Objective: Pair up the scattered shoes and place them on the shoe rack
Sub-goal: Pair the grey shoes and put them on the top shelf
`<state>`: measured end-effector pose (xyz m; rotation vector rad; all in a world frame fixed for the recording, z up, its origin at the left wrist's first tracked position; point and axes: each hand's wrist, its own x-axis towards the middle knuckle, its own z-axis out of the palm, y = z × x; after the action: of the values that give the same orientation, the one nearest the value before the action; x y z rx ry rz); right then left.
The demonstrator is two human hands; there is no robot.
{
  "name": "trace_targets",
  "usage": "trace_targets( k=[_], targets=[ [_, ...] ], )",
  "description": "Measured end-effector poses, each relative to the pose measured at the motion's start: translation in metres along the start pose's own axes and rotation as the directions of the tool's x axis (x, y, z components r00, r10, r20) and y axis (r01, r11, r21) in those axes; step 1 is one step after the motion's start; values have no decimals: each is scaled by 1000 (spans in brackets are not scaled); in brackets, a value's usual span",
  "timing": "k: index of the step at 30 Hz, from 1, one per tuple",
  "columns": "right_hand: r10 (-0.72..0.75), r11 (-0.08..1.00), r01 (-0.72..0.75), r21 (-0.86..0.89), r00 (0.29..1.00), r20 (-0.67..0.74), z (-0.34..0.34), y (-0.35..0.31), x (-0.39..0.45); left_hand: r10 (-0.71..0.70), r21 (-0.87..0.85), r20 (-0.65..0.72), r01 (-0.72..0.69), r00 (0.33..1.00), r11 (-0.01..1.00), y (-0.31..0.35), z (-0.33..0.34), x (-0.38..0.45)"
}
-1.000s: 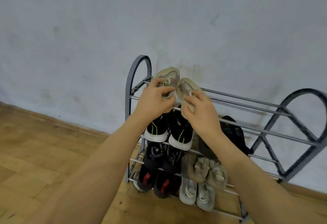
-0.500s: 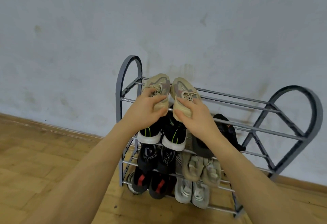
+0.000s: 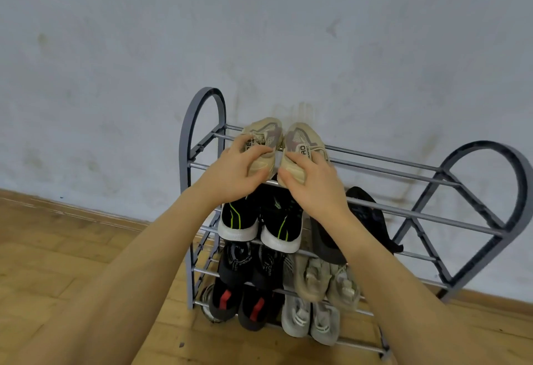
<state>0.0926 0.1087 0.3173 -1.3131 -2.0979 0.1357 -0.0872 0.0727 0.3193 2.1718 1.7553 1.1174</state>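
1. Two beige sneakers (image 3: pixel 284 145) side by side on shoe rack (image 3: pixel 403 168) top tier, left end.
2. Left hand (image 3: pixel 230 175) and right hand (image 3: pixel 314 188) each grip one heel.
3. Lower tiers: five pairs visible, the black pair (image 3: pixel 360 220) partly hidden by right forearm.

Shoe-laden grey rack (image 3: pixel 409 172) on wooden floor (image 3: pixel 52 255)
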Motion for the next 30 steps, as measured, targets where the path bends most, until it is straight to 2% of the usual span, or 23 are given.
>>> trace_targets(
  k=[5,10,15,23,26,30],
  targets=[
    [-45,994,47,99,999,-24,1,3,-3,30,-24,-91,-33,995,999,-3,1,-5],
    [-12,998,15,56,998,-54,11,-5,1,53,2,-87,-53,995,999,-6,1,-1],
    [8,1000,-7,26,1000,-19,11,-7,5,67,126,-29,-63,997,990,-4,3,-3],
    [4,1000,-6,25,998,57,-5,-13,-8,-38,307,-48,51,998,950,16,-2,-14],
    [4,1000,-4,9,1000,5,-13,-14,-27,7,311,-120,31,993,950,30,-5,-28],
    [-36,999,39,28,995,-96,-32,-6,-55,131,305,-139,-83,982,949,60,1,-41]
  ],
)
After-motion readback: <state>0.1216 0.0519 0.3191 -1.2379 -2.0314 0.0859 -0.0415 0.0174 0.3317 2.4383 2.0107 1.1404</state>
